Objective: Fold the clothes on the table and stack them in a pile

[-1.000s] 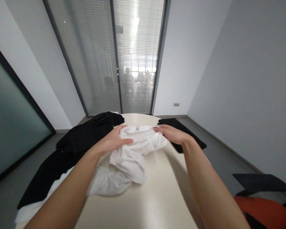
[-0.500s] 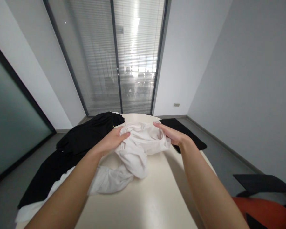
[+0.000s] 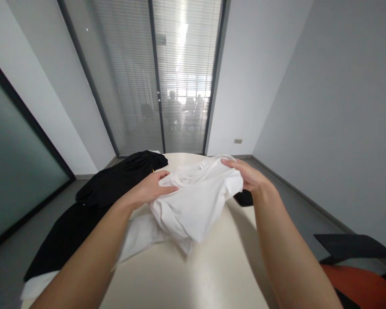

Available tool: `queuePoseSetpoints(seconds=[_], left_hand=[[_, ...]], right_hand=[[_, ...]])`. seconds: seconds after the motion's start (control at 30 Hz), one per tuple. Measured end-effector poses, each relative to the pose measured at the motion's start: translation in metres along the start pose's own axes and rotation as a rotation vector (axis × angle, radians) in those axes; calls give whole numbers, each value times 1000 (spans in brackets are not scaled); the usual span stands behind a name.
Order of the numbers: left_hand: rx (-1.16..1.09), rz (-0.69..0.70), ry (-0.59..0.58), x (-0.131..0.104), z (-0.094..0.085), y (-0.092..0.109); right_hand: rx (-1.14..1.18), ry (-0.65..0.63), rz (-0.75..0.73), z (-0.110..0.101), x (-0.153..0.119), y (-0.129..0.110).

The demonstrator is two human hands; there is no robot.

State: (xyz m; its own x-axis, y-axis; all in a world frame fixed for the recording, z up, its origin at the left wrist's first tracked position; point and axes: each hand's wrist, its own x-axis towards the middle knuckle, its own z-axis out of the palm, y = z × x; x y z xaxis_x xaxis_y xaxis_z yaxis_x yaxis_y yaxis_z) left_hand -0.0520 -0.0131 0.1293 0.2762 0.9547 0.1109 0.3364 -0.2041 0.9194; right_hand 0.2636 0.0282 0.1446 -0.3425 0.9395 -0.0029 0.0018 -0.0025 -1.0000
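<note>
White shirt spread wider — neck mark unreadable

Right hand shifted farther right. White garment, bunched before, now opened wider, rounded neckline showing; black panel at right mostly covered.

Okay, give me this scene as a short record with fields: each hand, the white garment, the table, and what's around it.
Left hand: holding the white garment at its left side, thumb on top
Right hand: holding the garment at its right side
White garment: spread between both hands, creased, neck opening toward the far side
Table: pale, under the garment
Left side: black clothing in a heap
Right side: chair with an orange-red seat
Far side: glass partition with blinds
</note>
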Motion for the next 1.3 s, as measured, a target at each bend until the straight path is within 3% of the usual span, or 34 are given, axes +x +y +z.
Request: queuePoseSetpoints(seconds=[0.13,0.23,0.4,0.53,0.7,0.77,0.93,1.0,1.1,1.2,1.3], left_hand=[[70,-5,-49,2,-1,-4],[-153,-13,15,5,0,-7],[-671,87,192,9,-11,-9],[-784,285,326,9,-17,-8],[-505,427,412,13,-7,-9],[-320,416,442,16,-4,-11],[141,307,476,15,-6,-10],[210,245,510,13,-9,-9],[224,214,513,12,-11,-9],[226,368,498,13,-10,-13],[376,513,443,11,-6,-15]], right_hand=[[174,64,-129,-7,5,-3],[218,13,-219,-7,2,-3],[94,-82,-99,0,0,2],[41,29,-71,5,7,4],[36,271,-74,3,13,-1],[34,259,-91,2,11,-4],[-12,88,-128,2,-5,-9],[-69,46,-99,5,-8,-9],[-75,112,-73,8,-6,-9],[5,237,-66,8,-1,-10],[39,290,-114,2,3,-13]])
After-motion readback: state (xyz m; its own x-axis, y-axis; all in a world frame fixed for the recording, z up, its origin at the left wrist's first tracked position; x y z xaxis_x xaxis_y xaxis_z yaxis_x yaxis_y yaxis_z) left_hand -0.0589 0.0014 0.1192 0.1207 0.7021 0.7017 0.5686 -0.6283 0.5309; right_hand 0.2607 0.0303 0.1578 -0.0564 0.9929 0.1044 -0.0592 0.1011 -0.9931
